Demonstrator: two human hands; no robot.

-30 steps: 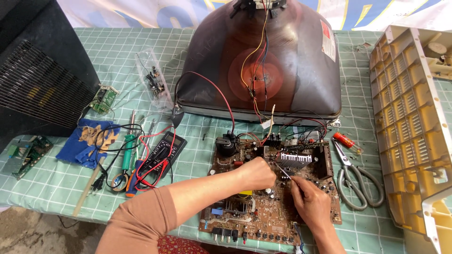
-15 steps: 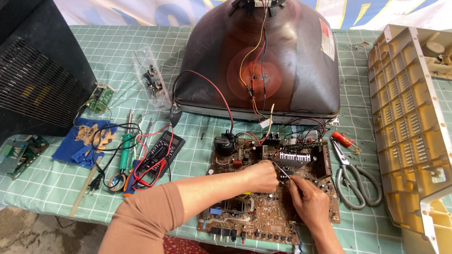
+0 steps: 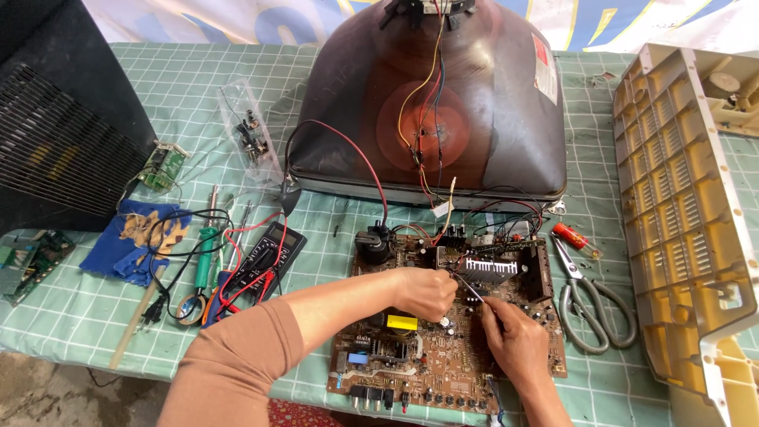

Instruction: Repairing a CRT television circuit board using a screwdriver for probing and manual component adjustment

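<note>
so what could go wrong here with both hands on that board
The thin metal tool in the right hand could slip and bridge parts on the brown circuit board. The left hand rests among wires running to the dark picture tube; a tug might strain them. The board overhangs the table edge and may tip.

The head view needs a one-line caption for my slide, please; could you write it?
Both hands, left and right, work a thin probe on a brown circuit board before a picture tube.

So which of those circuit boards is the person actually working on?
The big brown board in front of the picture tube: both hands rest on it. The two small green boards lie untouched at the far left.
</note>
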